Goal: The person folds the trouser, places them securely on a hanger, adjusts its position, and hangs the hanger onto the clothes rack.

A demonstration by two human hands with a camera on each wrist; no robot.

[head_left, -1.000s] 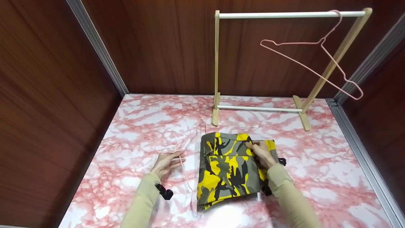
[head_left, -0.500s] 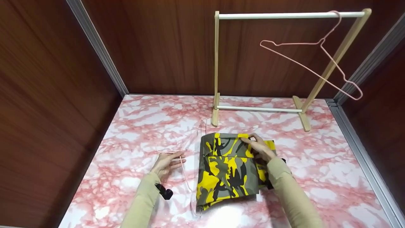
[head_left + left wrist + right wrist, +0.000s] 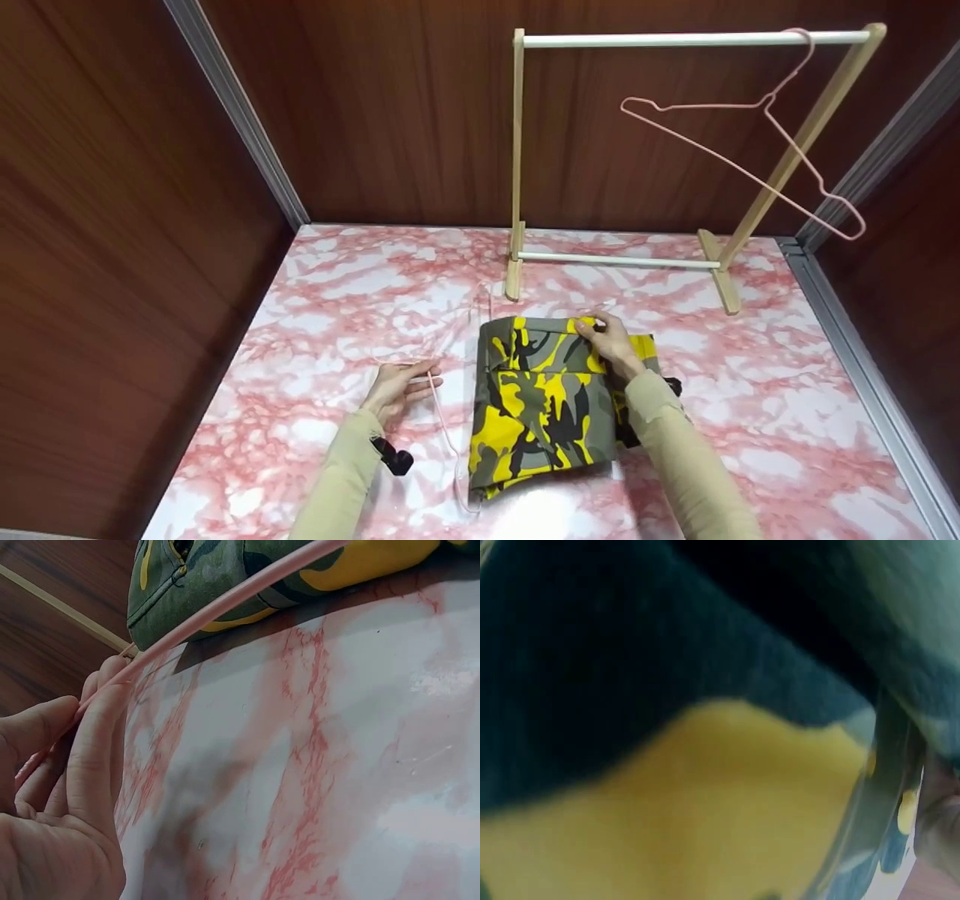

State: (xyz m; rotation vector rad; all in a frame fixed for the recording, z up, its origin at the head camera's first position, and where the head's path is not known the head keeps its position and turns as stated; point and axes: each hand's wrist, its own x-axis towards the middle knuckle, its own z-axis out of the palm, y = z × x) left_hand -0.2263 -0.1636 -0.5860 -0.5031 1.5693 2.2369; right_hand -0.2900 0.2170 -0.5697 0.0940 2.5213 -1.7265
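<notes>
Folded yellow, black and grey camouflage trousers [image 3: 544, 405] lie on the table, their left fold along the far side of a thin pink hanger [image 3: 442, 420]. My left hand [image 3: 397, 390] pinches this hanger near its neck; in the left wrist view the pink rod [image 3: 217, 611] passes between thumb and fingers. The top right corner of the trousers is gripped by my right hand [image 3: 611, 346], thumb on the upper layer. A lower layer of cloth [image 3: 643, 349] sticks out under that hand. Blurred camouflage cloth [image 3: 705, 802] fills the right wrist view. The folds hide part of the hanger.
Behind the trousers stands a wooden clothes rack [image 3: 517, 150] with a white rail [image 3: 660, 40]. A second pink hanger [image 3: 720, 157] hangs at its right end. Brown panels [image 3: 412, 112] enclose the pink marbled table [image 3: 337, 300] at the back and sides.
My right hand has shifted up and slightly left along the trousers' right edge, its grip now nearer the top corner. The left hand keeps its hold on the hanger.
</notes>
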